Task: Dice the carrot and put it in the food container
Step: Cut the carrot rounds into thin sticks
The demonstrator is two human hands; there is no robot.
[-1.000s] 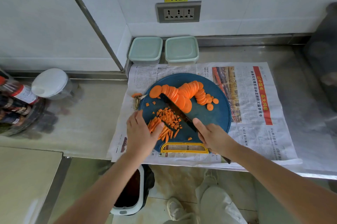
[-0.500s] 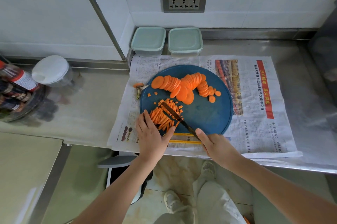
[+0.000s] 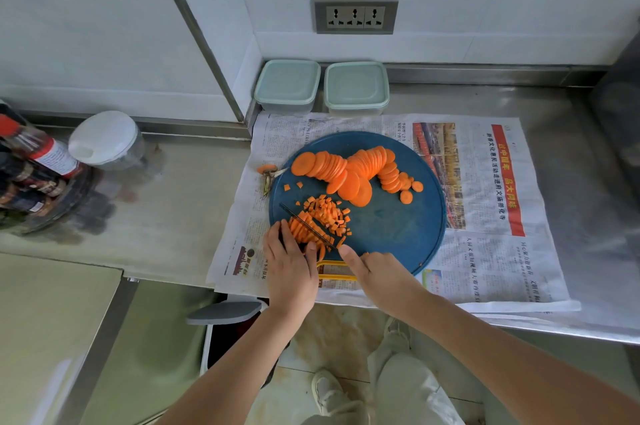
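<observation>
A round blue cutting board (image 3: 398, 223) lies on newspaper. Orange carrot slices (image 3: 349, 170) fan across its far half. A small heap of diced carrot (image 3: 327, 213) and carrot strips (image 3: 301, 229) sits at its near left. My right hand (image 3: 374, 268) grips a dark knife (image 3: 306, 225) whose blade lies across the strips. My left hand (image 3: 289, 260) rests on the strips with fingers laid over them, beside the blade. Two lidded pale green food containers (image 3: 287, 85) (image 3: 356, 87) stand against the back wall.
The newspaper (image 3: 495, 216) covers a steel counter (image 3: 166, 203). A carrot top with peel (image 3: 268, 173) lies left of the board. A white-lidded jar (image 3: 104, 140) and sauce bottles (image 3: 38, 161) stand far left. A waste bin (image 3: 225, 324) sits on the floor below.
The knife has moved left from the slices onto the strips, its blade now reaching past my left fingers. My left hand stays on the strips. The camera view has shifted.
</observation>
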